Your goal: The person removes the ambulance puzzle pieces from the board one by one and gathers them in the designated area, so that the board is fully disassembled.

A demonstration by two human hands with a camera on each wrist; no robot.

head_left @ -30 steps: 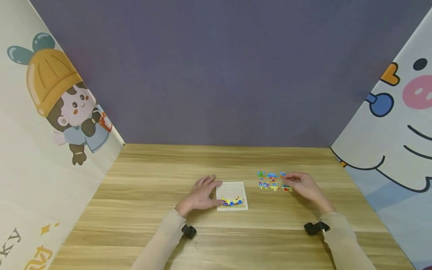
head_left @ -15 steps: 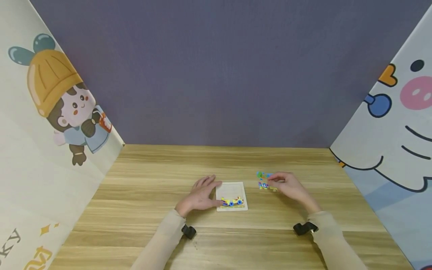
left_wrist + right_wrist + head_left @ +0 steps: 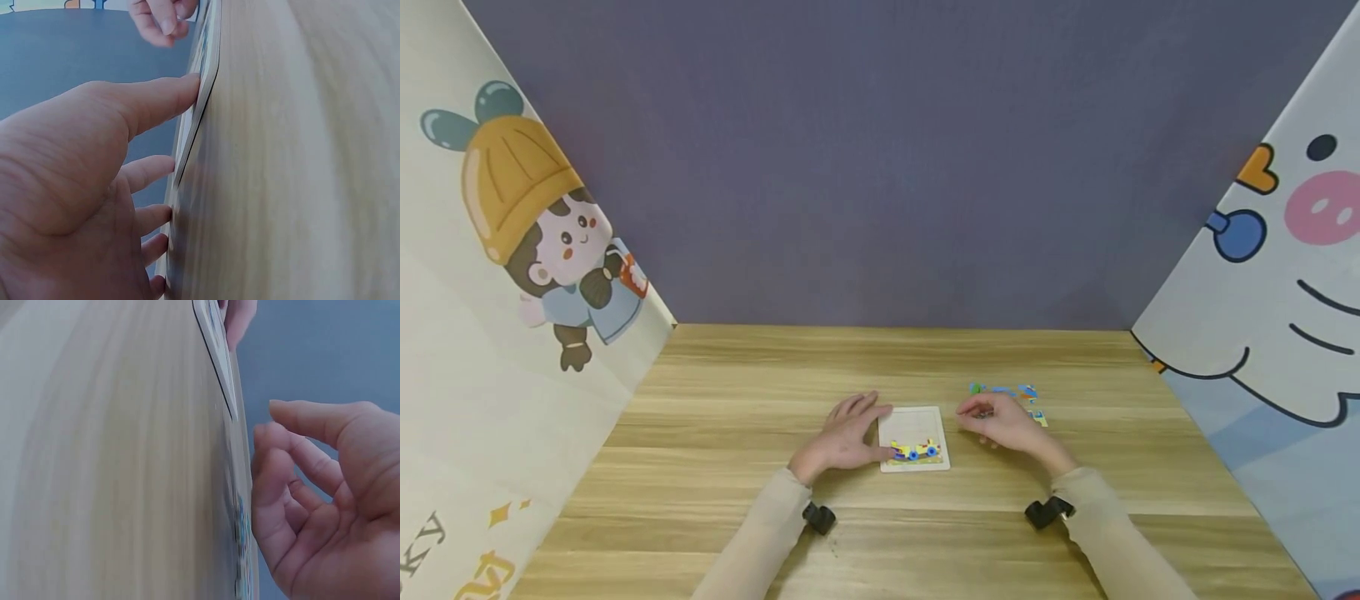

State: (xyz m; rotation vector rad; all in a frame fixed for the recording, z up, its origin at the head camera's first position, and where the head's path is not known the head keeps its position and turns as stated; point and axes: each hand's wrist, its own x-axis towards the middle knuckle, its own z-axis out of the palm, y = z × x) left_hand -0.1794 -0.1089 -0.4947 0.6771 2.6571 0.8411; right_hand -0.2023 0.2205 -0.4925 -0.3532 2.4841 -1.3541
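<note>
A square, pale wooden puzzle board (image 3: 917, 423) lies flat, with assembled yellow and blue puzzle pieces (image 3: 921, 452) along its near side. My left hand (image 3: 842, 435) rests at its left edge, fingers spread; in the left wrist view the thumb (image 3: 165, 100) touches the board's rim. Right of the board, my right hand (image 3: 1003, 423) hovers low over loose puzzle pieces (image 3: 1028, 392), partly hiding them. Its fingers (image 3: 272, 469) are loosely bent. In the right wrist view a small gap shows between thumb and fingertips, with no piece visible there.
A wood-grain table (image 3: 880, 533) carries everything. Behind it rises a dark grey-blue panel (image 3: 880, 167). Printed cartoon panels flank the left (image 3: 542, 217) and right (image 3: 1292, 275) sides. Each wrist wears a small black camera (image 3: 1049, 512).
My right hand has moved left across the loose pieces, uncovering those at the right and covering some at the left. My left hand and the board have stayed in place.
</note>
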